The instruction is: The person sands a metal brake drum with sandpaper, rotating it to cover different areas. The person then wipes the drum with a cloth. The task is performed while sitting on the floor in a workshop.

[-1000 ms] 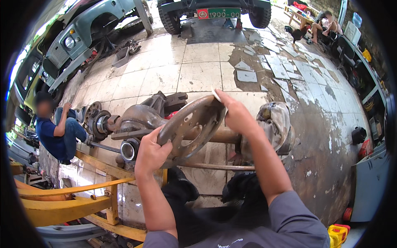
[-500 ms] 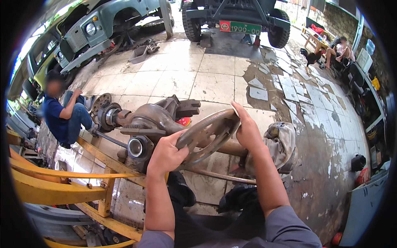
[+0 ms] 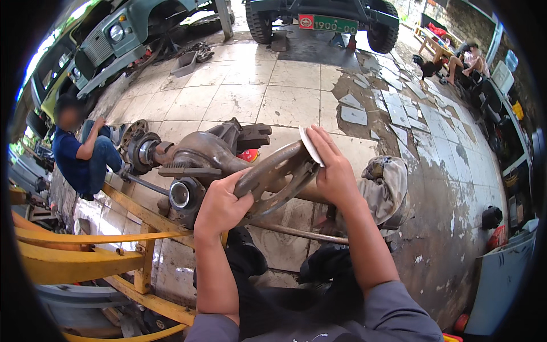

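Note:
A round, brownish metal plate (image 3: 276, 163) with holes in it is held up tilted in front of me. My left hand (image 3: 219, 208) is closed around its near left rim, thumb on the face. My right hand (image 3: 336, 174) presses a folded white sheet (image 3: 309, 147), perhaps sandpaper, against the far right rim; its fingers are stretched together along the sheet. Behind and below the plate lies a heavy rusty axle housing (image 3: 208, 151), partly hidden by the plate. A grey-beige cloth (image 3: 388, 179) is draped over its right end, beside my right forearm.
A yellow metal frame (image 3: 85, 268) stands at the left. A long rod (image 3: 302, 233) lies across, near my feet. One person (image 3: 77, 151) squats at the far left. Broken floor tiles (image 3: 354, 115) lie at the far right. Two vehicles (image 3: 105, 45) stand behind.
My right hand has shifted slightly left along the rim, and more of the white sheet shows. The plate and my left hand have moved a little left and down in view.

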{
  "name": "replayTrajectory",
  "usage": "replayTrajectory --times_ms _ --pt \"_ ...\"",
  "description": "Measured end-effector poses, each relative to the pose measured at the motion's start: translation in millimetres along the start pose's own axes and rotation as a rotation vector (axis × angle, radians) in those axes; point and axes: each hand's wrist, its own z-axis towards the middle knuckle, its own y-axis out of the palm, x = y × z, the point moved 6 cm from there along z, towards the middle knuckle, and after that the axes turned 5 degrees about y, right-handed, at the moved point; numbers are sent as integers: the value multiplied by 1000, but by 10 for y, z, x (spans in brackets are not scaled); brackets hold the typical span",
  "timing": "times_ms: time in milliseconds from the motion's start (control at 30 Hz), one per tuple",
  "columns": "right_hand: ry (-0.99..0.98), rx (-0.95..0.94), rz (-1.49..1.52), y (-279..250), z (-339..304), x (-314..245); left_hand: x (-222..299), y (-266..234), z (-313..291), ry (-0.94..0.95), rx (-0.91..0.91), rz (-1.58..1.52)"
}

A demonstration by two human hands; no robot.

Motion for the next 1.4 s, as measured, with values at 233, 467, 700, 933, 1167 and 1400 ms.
replayTrajectory --times_ms 233,467,700,933,1167,1400 --pt "-79 -41 -54 -47 -13 -212 20 16 15 25 50 8" --pt "66 -64 -12 -13 12 63 2 42 29 54 13 49" --pt "237 -127 107 -73 50 380 28 58 56 35 19 -29" --pt "159 -65 103 -79 73 277 46 35 44 27 23 15" --pt "-3 -66 -35 15 20 122 17 13 46 -54 18 -6" --pt "27 -27 60 -37 73 61 74 4 51 -13 38 18"
